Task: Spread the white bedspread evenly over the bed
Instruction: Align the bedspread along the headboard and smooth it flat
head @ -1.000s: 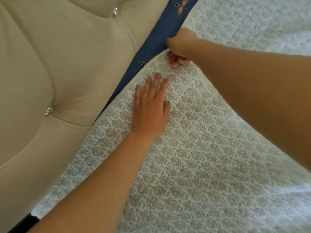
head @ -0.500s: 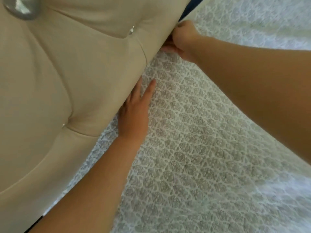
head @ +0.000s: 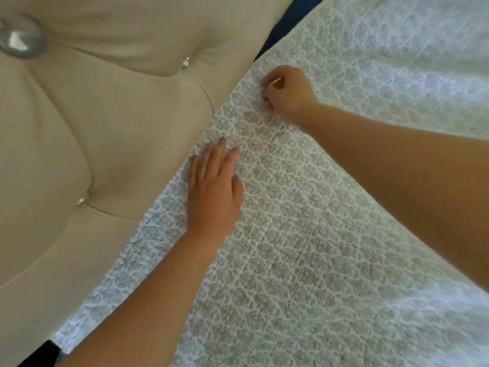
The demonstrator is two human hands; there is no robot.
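Beside the headboard [head: 111, 133], left hand [head: 211, 194] presses flat, fingers spread, while right hand [head: 287, 95] fingers pinch the bedspread [head: 304, 247].

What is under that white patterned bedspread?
Mostly hidden. The bedspread covers nearly everything up to the beige tufted headboard. Only a dark blue strip shows past its top edge. The left hand presses flat on it; the right hand pinches it.

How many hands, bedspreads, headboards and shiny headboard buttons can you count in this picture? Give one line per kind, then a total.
Hands: 2, left hand and right hand
Bedspread: 1
Headboard: 1
Shiny buttons: 3
Total: 7
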